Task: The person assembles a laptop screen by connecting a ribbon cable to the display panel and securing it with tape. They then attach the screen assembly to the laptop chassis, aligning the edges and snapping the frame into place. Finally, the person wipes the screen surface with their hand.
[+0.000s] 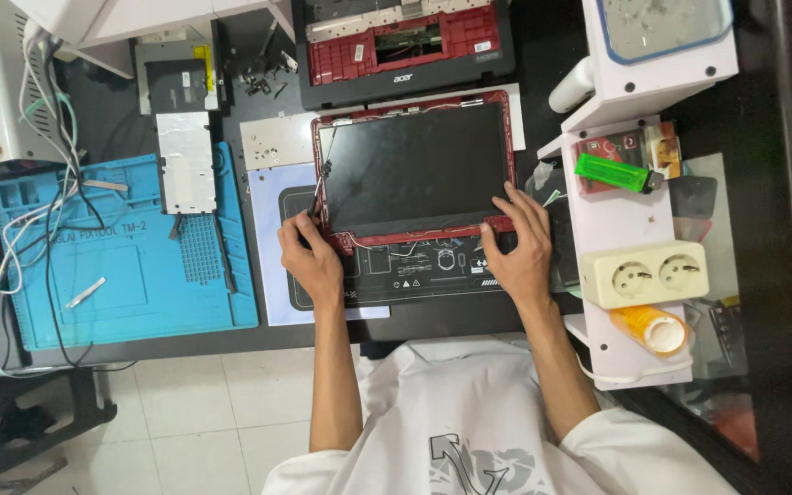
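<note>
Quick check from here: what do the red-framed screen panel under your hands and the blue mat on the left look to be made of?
Screen panel: dark, glossy face, likely glass or plastic film, set in a red frame that looks like moulded plastic. Left hand and right hand rest on its lower edge. Blue mat: matte, with moulded compartments, probably silicone or rubber.

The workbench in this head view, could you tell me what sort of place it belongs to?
Probably an electronics repair bench: a detached laptop screen under both hands, an opened red laptop base behind it, and a blue repair mat.

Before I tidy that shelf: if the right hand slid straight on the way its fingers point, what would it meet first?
The right hand points up along the red-framed laptop screen's right edge; it would likely keep riding that bezel, though depth is unclear.
</note>
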